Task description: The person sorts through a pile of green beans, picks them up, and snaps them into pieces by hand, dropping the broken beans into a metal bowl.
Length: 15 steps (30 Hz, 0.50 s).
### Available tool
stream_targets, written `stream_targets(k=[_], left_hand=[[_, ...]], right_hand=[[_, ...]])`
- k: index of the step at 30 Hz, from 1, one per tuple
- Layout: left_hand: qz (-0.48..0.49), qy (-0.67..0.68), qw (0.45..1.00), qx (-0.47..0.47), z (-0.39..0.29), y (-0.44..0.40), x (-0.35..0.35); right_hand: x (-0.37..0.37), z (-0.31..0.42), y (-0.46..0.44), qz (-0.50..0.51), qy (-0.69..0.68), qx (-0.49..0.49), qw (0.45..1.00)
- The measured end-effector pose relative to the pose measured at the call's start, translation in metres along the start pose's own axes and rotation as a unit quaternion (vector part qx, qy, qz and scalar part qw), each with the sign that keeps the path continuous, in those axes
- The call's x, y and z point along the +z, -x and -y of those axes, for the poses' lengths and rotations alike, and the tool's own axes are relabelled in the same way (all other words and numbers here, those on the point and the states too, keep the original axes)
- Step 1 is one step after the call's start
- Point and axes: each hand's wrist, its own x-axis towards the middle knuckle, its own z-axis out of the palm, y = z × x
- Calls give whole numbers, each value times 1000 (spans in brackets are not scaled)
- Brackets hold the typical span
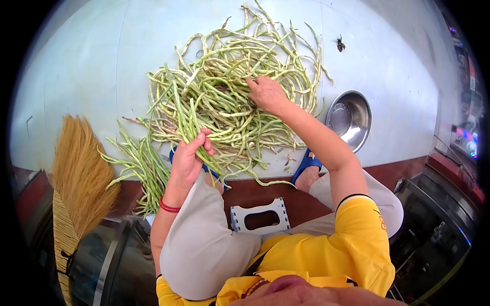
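Observation:
Long pale green beans [229, 66] lie in a large tangled heap on the light floor. My left hand [190, 153], with a red band at its wrist, is closed around a bunch of greener beans [185, 109] at the heap's near left side. On the upper right part of the heap rests my right hand [268, 94], its fingers reaching among the beans; the fingertips are partly hidden, and whether they grip one cannot be made out. A separate bundle of green beans [145, 163] lies to the left of my left hand.
An empty metal bowl [349, 120] stands right of the heap. A straw broom [84, 173] is at the left. Between my legs is a white and grey plastic stool [260, 214]. A small dark scrap [340, 44] lies on the floor [393, 66] at the upper right.

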Motion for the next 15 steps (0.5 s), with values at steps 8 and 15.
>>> stream_targets(k=[8, 15], left_hand=[[-10, 11, 1000, 5, 0, 1, -7], [-12, 6, 1000, -2, -1, 1, -5]], right_hand=[[-19, -13, -6, 13, -201, 120, 972], [-12, -69, -70, -54, -83, 223, 970]])
